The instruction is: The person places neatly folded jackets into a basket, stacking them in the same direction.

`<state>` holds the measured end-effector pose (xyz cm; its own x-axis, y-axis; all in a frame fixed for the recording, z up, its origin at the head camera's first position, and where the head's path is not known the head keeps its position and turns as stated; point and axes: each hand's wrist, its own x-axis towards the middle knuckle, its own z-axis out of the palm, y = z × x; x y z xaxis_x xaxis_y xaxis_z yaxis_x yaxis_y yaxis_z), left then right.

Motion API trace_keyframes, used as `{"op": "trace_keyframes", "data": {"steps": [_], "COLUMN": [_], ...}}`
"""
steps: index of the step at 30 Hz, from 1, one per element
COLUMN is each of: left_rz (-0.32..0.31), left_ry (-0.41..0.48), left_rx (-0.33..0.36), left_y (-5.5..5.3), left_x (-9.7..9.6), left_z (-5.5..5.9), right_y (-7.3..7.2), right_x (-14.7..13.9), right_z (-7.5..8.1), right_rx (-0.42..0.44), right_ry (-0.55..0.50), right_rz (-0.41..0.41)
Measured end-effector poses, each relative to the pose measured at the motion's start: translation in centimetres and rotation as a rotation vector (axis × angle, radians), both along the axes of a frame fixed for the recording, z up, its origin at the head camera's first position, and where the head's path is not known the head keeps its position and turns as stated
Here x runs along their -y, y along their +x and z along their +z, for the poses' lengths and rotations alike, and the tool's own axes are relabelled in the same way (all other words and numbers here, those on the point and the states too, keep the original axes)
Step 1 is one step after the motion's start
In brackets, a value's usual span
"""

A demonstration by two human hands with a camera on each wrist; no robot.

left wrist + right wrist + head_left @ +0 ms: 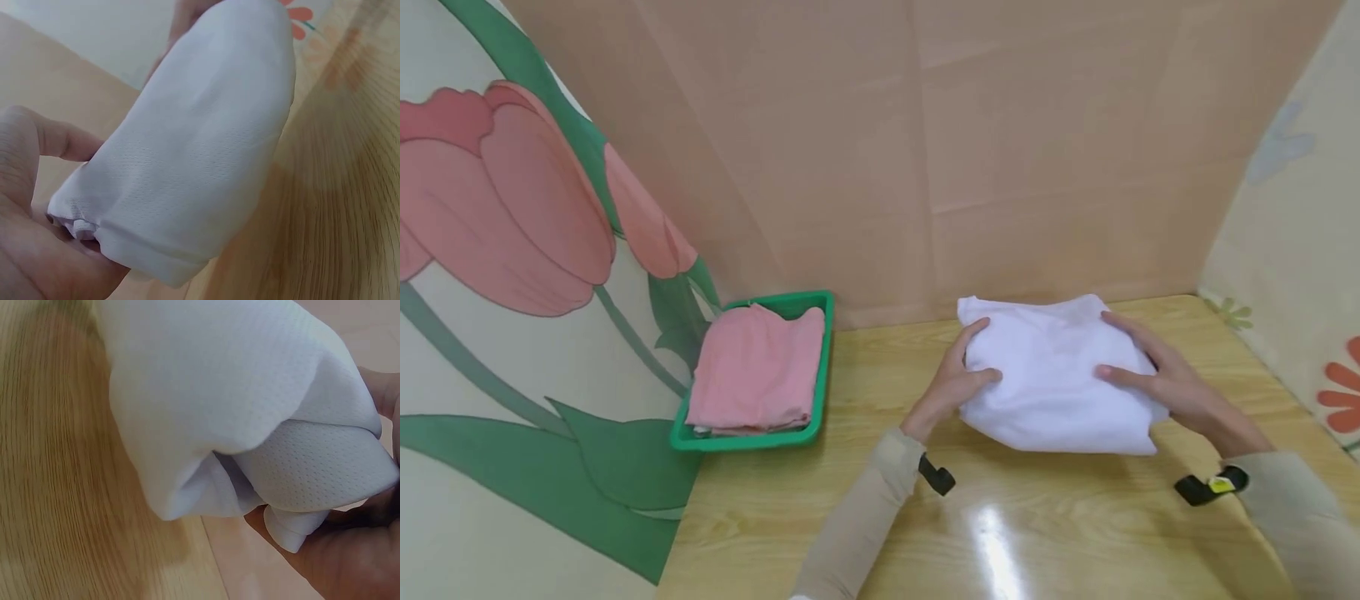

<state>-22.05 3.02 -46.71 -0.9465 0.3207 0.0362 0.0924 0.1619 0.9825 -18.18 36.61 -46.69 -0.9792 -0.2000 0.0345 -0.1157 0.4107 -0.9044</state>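
Note:
A folded white garment of fine mesh fabric is held over the right part of the table, tilted toward the head camera. My left hand grips its left edge, thumb on the near face. Its right edge is gripped by my right hand, thumb likewise in front. In the left wrist view, layers of the white garment bunch between thumb and fingers of the left hand. Loose folds of the garment sag open beside the right hand in the right wrist view.
A green basket stands at the table's left back, with folded pink clothing inside. The wooden table meets a brown covered wall behind. Walls painted with flowers flank both sides.

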Motion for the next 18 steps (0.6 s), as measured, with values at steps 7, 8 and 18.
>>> {"op": "trace_keyframes", "data": {"steps": [7,8,18], "left_rz": [0.003,0.006,0.030], "left_ry": [-0.021,-0.021,-0.027], "left_rx": [-0.029,-0.028,-0.053], "left_y": [-0.2,-0.2,-0.5], "left_x": [2.1,2.3,4.9], "left_z": [-0.2,-0.2,0.3], "right_y": [-0.5,-0.6,-1.3], "right_x": [1.8,2.1,5.1], "right_z": [0.0,0.0,-0.4], "right_rx": [-0.006,-0.007,-0.012], "right_ry": [0.032,0.031,-0.017], "right_rz": [0.060,0.065,0.072]}}
